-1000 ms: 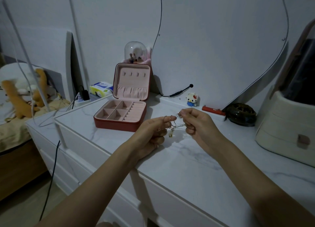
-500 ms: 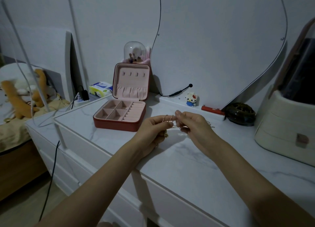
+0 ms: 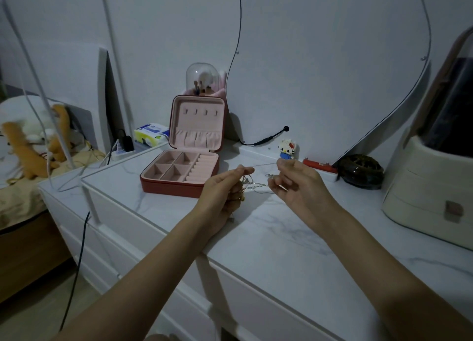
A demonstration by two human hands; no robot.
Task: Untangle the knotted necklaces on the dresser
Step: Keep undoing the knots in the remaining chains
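Your hands, left [image 3: 225, 187] and right [image 3: 294, 184], pinching the necklaces [image 3: 256, 186], drew apart above the tabletop [image 3: 281, 238], stretching the knot open.

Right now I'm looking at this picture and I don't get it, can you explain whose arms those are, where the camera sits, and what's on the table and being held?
No machine here: these are a person's two bare arms, filmed by a camera worn on their head, looking forward and down. The left hand and right hand each pinch part of the thin tangled metal necklace chains, stretched between them above the white marble-look dresser top. Behind the hands stands an open red jewellery box with pink lining; its compartments look empty. Further back are a small block-built cat figure, a dark round dome-shaped object and, at the right edge, a cream plastic case.
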